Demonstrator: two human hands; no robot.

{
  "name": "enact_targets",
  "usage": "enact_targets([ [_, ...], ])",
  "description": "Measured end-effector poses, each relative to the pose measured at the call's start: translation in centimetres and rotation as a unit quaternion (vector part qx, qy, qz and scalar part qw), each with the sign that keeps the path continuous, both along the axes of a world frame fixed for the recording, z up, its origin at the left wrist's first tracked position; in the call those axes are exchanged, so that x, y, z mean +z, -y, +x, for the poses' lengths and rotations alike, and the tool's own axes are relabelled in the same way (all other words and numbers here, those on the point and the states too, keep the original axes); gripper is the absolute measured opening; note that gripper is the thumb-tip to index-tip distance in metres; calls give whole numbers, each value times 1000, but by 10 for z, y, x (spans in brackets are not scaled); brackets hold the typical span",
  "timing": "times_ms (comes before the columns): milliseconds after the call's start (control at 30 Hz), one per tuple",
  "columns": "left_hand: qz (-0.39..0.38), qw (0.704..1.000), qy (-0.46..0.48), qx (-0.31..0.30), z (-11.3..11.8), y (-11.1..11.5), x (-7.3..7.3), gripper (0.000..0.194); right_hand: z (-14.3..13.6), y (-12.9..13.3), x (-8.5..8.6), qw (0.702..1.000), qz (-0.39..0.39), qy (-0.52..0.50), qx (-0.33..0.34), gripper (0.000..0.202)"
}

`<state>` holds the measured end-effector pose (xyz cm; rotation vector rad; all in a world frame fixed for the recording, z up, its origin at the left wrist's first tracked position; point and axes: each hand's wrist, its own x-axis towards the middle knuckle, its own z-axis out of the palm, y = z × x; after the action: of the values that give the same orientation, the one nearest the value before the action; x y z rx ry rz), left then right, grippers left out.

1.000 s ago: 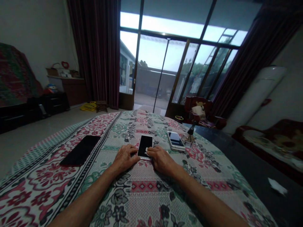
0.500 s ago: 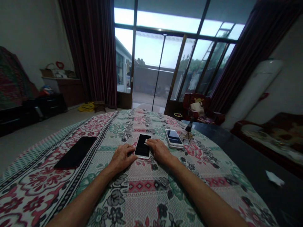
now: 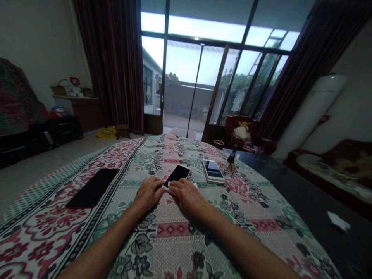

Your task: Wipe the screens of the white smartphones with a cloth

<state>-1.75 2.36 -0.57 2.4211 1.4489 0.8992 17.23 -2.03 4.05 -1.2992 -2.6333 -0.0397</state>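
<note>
A white-framed smartphone [image 3: 178, 173] with a dark screen lies face up and turned at a slant on the flowered tablecloth. My left hand [image 3: 149, 190] grips its near left corner between thumb and fingers. Over the phone's near end, my right hand [image 3: 187, 195] has its fingers closed on a small white wipe [image 3: 169, 184], pressed against the glass. That wipe is mostly covered by the fingers, so its exact kind is unclear. The phone's near right part is hidden beneath the right hand.
Right of my hands lie stacked white phones [image 3: 213, 171] beside a small glass container with a black top [image 3: 231, 158]. A large black tablet-like device [image 3: 93, 187] rests on the left. Crumpled white paper [image 3: 338, 221] lies on the dark surface at far right.
My right hand has slid down and left across the screen, from the phone's right side to its near end. The phone has turned clockwise, its far end now pointing right.
</note>
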Motion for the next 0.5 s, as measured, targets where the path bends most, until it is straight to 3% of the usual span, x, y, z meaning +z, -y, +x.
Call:
enact_targets([
  [233, 2, 1000, -17, 2, 1, -2, -1, 24, 21, -30, -5, 995, 29, -1, -93, 38],
  [433, 15, 998, -50, 20, 9, 9, 7, 26, 18, -26, -7, 995, 29, 4, -100, 40],
  [500, 15, 997, -55, 44, 15, 14, 8, 40, 16, -24, -8, 995, 27, 0, -93, 38],
])
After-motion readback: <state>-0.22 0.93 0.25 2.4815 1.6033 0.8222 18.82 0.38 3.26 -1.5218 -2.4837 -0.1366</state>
